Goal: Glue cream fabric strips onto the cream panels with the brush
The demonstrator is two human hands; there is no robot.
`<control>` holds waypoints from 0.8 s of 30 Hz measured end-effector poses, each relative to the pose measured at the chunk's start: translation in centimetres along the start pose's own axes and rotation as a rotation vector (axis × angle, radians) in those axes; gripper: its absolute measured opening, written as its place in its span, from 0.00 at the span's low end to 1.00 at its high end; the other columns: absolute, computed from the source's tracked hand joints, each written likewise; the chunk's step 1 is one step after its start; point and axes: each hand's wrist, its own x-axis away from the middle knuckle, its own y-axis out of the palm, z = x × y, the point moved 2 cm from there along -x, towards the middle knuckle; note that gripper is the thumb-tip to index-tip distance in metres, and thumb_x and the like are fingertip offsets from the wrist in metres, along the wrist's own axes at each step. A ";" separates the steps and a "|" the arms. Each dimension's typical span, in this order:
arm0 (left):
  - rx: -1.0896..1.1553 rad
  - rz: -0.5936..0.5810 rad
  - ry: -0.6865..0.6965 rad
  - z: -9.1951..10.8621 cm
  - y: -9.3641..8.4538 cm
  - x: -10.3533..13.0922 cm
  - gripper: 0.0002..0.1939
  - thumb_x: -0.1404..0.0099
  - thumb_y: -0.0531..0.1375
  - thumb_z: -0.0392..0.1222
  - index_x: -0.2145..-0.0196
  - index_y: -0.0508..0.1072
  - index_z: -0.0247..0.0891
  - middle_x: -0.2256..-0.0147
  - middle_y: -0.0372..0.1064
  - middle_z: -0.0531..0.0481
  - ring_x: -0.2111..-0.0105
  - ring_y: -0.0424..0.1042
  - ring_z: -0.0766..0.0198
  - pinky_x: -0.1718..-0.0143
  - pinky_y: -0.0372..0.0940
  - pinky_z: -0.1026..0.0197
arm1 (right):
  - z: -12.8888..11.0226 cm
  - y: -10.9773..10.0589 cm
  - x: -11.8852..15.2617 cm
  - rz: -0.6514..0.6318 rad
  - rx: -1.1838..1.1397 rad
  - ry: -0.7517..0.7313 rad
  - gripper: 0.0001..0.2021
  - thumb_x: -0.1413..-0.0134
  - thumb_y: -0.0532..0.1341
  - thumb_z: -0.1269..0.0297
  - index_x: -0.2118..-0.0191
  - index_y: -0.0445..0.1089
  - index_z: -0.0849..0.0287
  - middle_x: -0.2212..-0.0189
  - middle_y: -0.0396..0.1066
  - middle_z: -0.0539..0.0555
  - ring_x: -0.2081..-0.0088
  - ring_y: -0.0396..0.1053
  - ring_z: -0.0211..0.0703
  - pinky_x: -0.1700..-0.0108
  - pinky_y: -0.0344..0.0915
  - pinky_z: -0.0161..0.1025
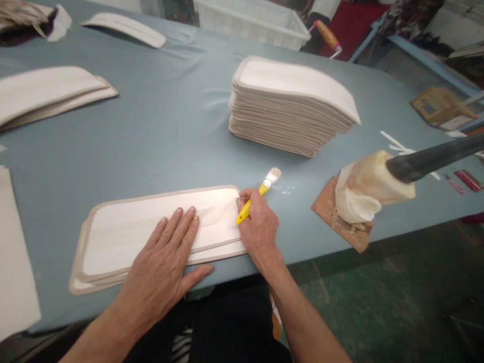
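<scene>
Near the table's front edge lie a few stacked, rounded white panels with beige borders [124,227]. My left hand [166,257] rests flat on the top panel, fingers stretched out and thumb apart. At the panel's right end, my right hand [259,227] is closed around a yellow-handled paintbrush [263,187]. The brush's pale bristles point up and away from me, over the table. A few whitish smears mark the table beside the bristles. The fingertips of my right hand are partly hidden, and they are at the panel's edge.
A tall stack of similar panels [291,111] stands behind. To the right, a glue-crusted container [374,186] sits on a brown board [325,206], with a thick dark handle rising from it. More panels [45,93] lie left. A white crate [253,22] stands at the far edge.
</scene>
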 end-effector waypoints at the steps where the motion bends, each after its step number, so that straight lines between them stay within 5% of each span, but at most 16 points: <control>1: 0.000 0.003 0.001 0.1 0.0 0.0 0.46 0.23 0.42 0.66 0.29 0.57 0.18 0.27 0.52 0.26 0.28 0.57 0.33 0.27 0.47 0.41 | 0.0 0.0 0.0 -0.001 0.000 -0.004 0.05 0.25 0.59 0.66 0.50 0.72 0.53 0.57 0.77 0.52 0.60 0.75 0.47 0.65 0.55 0.39; 8: -0.031 0.012 -0.062 0.4 0.1 -0.2 0.47 0.23 0.40 0.67 0.30 0.58 0.18 0.27 0.52 0.25 0.28 0.56 0.33 0.29 0.50 0.39 | 0.1 -0.2 -0.5 -0.027 -0.001 -0.003 0.12 0.33 0.69 0.59 0.48 0.70 0.52 0.60 0.77 0.49 0.59 0.77 0.49 0.63 0.59 0.39; 24: 0.012 -0.015 -0.022 1.7 2.1 -5.7 0.52 0.25 0.37 0.71 0.30 0.60 0.16 0.28 0.55 0.24 0.28 0.56 0.31 0.29 0.53 0.34 | -0.1 -0.4 -1.0 -0.064 -0.008 0.027 0.08 0.29 0.67 0.60 0.50 0.71 0.52 0.60 0.79 0.49 0.59 0.78 0.49 0.64 0.60 0.38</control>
